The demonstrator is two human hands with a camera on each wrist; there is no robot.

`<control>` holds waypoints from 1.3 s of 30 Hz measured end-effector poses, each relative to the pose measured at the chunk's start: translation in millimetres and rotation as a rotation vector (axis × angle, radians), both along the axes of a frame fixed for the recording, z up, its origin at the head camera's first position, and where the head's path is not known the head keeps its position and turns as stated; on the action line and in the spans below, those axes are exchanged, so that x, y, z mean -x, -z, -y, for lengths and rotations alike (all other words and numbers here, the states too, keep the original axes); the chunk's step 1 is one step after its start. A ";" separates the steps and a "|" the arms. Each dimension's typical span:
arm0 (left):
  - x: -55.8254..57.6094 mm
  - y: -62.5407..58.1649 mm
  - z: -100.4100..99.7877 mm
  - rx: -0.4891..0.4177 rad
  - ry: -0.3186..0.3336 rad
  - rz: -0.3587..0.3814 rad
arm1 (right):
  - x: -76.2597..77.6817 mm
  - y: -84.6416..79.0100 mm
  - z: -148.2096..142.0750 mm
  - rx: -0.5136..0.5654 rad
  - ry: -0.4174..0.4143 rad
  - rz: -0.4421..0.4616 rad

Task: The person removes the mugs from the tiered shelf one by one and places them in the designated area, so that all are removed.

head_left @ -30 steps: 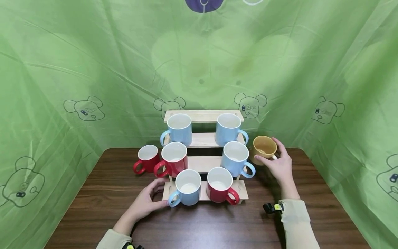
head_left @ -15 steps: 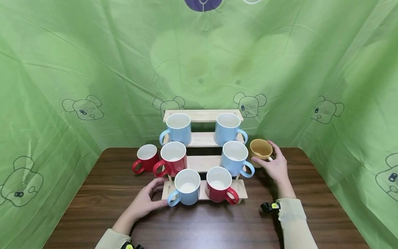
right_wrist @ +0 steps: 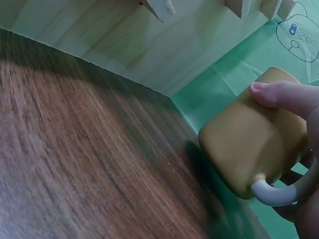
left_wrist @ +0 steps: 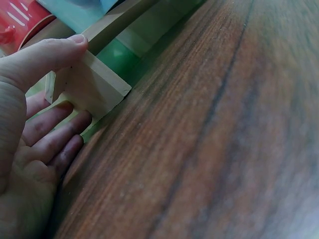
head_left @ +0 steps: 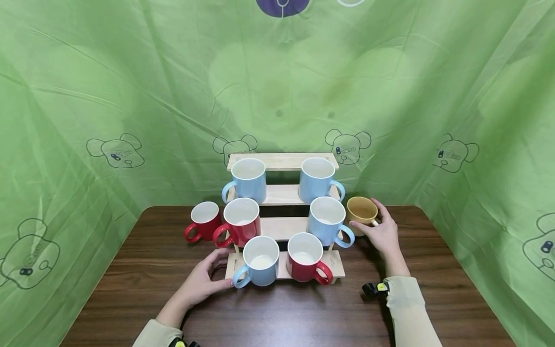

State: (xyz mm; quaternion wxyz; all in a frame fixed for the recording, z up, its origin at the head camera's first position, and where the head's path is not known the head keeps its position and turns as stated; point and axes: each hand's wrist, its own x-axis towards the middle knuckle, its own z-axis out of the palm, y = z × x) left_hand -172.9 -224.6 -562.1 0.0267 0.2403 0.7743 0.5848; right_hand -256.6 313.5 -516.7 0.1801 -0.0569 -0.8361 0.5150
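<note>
Rack [head_left: 284,229] of pale wood stands mid-table, four tiers. Hands well apart, one at each side of it. Left hand [head_left: 204,279] grips the left end of the lowest step, thumb at its front edge, just beside the handle of the front blue mug [head_left: 261,260]. Right hand [head_left: 381,233] is clamped on the yellow mug [head_left: 362,209], thumb and fingers around the body, white handle toward the palm. Yellow mug: right of the rack, near the table's far edge, close to the handle of the second-step blue mug [head_left: 326,219]; base contact with the table [head_left: 438,294] cannot be told. Gaps of shelf separate the paired mugs on the lower three tiers. Small red mug [head_left: 205,221] sits on the table, just left of the rack. Table surface spreads widely before the rack and right of the right hand, up to green cloth [head_left: 173,96].
</note>
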 end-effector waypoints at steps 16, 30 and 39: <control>0.3 0.6 0.5 0.001 0.000 0.000 | 2.9 8.2 -0.4 0.021 0.006 0.000; -0.1 1.8 1.7 0.010 0.000 -0.002 | 3.0 8.8 -0.6 0.025 -0.008 0.017; 1.1 3.1 1.7 0.008 0.007 -0.016 | 3.2 9.7 -1.8 0.008 -0.022 0.027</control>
